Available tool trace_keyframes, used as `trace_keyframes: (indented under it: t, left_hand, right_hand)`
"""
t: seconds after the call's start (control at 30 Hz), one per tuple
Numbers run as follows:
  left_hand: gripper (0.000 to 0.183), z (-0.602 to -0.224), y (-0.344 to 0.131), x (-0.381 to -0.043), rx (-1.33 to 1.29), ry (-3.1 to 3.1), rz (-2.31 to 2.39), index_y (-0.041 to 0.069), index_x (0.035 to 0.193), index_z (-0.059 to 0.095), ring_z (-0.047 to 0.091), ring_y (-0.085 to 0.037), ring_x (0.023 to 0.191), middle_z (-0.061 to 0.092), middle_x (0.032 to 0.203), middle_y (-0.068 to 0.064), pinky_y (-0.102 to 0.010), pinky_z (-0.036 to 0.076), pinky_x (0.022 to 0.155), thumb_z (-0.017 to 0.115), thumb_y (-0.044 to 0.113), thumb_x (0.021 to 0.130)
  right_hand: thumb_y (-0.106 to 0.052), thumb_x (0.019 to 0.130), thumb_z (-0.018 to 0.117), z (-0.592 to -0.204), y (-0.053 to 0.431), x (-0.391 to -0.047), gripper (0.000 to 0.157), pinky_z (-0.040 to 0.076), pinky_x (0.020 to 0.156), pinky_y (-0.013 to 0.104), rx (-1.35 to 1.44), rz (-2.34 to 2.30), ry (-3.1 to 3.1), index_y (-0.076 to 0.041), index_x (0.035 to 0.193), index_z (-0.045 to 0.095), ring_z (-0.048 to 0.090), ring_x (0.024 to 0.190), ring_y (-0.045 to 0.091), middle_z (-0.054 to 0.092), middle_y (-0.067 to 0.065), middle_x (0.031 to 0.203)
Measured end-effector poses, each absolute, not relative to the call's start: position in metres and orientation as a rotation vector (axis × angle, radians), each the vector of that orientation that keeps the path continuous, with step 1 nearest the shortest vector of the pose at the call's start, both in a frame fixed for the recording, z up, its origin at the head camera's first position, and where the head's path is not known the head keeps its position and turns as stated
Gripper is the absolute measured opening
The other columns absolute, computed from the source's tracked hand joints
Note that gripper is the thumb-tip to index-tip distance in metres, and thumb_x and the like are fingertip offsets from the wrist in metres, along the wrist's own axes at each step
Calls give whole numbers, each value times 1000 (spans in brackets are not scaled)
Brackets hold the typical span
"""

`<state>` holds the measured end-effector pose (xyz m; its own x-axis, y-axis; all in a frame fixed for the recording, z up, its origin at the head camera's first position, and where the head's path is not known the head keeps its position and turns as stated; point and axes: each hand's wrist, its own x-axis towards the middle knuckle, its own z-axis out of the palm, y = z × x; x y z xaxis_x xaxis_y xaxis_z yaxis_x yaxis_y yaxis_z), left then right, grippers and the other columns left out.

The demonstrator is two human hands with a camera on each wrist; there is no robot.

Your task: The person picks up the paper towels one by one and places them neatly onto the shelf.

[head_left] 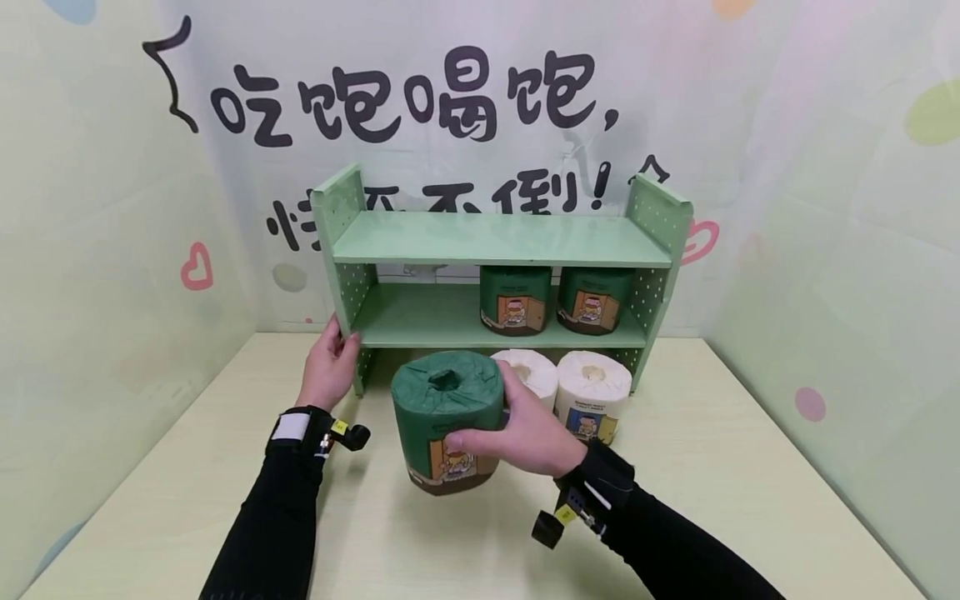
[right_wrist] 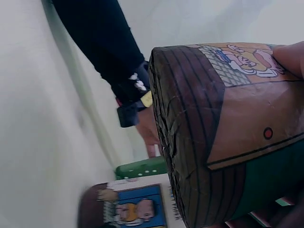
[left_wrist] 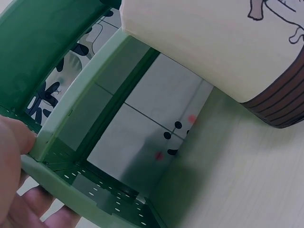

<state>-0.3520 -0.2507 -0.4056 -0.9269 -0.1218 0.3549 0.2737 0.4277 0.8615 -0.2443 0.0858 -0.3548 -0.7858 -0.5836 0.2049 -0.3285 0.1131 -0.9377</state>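
Note:
My right hand [head_left: 528, 425] grips a green-wrapped toilet roll [head_left: 450, 387] from its right side, thumb across the cartoon label. The roll is held upright in front of the shelf, over the table. In the right wrist view its brown striped base [right_wrist: 185, 109] faces the camera. My left hand [head_left: 330, 367] holds the left side panel of the green shelf [head_left: 502, 237]. Thumb and fingers lie on both sides of that panel in the left wrist view. A cream printed roll side [left_wrist: 199, 42] with a brown base fills the upper right there.
Two green toilet rolls, the left one [head_left: 516, 300] and the right one [head_left: 594, 300], stand on the middle tier. Below them, a white roll [head_left: 592, 387] stands beside another white roll [head_left: 528, 367], partly hidden by my right hand. Printed cloth walls enclose the pale table [head_left: 750, 467].

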Motion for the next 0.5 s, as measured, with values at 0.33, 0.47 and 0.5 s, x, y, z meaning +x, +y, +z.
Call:
trace_keyframes:
  t: [0.33, 0.47, 0.5]
  left_hand:
    - [61, -407, -251, -355, -133, -2311, -1495, 33, 176, 26, 47, -40, 157, 41, 174, -22, -61, 46, 124, 45, 29, 119]
    - [61, -409, -252, -356, -134, -2307, -1497, 33, 176, 26, 44, -41, 159, 39, 175, -21, -60, 44, 125, 45, 28, 119]
    - [61, -409, -252, -356, -133, -2304, -1499, 33, 176, 26, 44, -41, 159, 40, 175, -21, -60, 44, 126, 46, 27, 118]
  right_hand:
    - [-35, 90, 91, -335, 71, -272, 98, 53, 119, 52, -817, -1750, 2348, -26, 167, 31, 55, 146, 26, 53, 2, 161]
    - [-34, 92, 89, -330, 64, -284, 99, 53, 119, 53, -749, -1775, 2375, -26, 169, 27, 55, 148, 28, 50, 4, 164]
    - [-35, 92, 89, -328, 62, -288, 99, 53, 120, 54, -735, -1777, 2386, -25, 168, 28, 54, 149, 29, 50, 5, 164]
